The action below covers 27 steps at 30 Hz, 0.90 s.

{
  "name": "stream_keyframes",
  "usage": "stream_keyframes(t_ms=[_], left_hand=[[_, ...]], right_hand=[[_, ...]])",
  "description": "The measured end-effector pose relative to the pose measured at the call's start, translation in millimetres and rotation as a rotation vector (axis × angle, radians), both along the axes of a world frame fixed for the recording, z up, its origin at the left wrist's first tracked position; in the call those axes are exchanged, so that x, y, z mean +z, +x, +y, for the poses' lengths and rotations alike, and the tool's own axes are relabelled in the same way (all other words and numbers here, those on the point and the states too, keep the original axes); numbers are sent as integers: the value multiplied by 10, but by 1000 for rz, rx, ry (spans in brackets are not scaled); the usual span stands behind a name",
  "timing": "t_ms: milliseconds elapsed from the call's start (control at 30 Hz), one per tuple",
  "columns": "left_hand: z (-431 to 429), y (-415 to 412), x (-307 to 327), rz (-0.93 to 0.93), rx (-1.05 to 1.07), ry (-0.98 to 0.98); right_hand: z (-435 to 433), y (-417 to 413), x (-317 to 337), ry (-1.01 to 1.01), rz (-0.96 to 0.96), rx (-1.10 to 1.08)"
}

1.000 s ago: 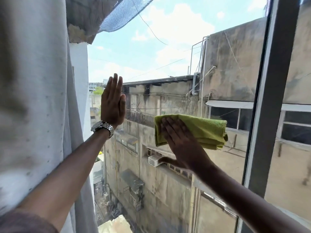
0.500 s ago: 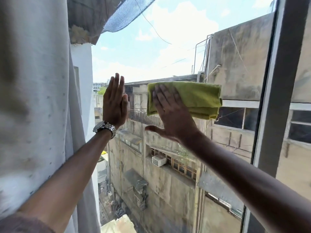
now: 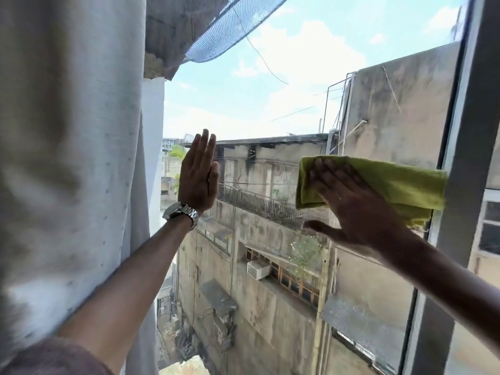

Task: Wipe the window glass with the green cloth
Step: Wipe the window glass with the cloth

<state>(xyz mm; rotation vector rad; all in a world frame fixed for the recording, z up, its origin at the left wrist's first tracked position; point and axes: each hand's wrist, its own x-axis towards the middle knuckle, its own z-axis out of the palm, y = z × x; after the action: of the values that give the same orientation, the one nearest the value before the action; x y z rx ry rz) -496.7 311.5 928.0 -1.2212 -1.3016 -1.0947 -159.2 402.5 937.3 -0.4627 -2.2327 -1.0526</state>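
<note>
Green cloth (image 3: pixel 389 185) under flat right hand (image 3: pixel 359 209) — on window glass (image 3: pixel 270 104)

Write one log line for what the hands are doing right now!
task: wipe window glass | right hand: flat, pressing green cloth on glass beside frame | left hand: flat, empty

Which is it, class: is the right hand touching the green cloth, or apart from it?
Touching. The head view shows the right hand spread flat over the green cloth, fingers overlapping its left part with no gap.
</note>
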Motion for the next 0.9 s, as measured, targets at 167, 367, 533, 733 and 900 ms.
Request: stream_keyframes(t_ms=[167, 367, 533, 733, 900], left_hand=[[47, -71, -13, 7, 4, 1], [110, -110, -8, 12, -17, 22], [118, -109, -14, -5, -44, 22], [99, -91, -19, -9, -37, 29], [66, -65, -29, 8, -22, 14]], right_hand=[[-54, -286, 428, 7, 90, -34], [-225, -854, 506, 11, 119, -14], [-314, -1212, 348, 30, 69, 24], [-305, -1322, -150, 49, -32, 49], [-220, -1035, -643, 22, -206, 24]])
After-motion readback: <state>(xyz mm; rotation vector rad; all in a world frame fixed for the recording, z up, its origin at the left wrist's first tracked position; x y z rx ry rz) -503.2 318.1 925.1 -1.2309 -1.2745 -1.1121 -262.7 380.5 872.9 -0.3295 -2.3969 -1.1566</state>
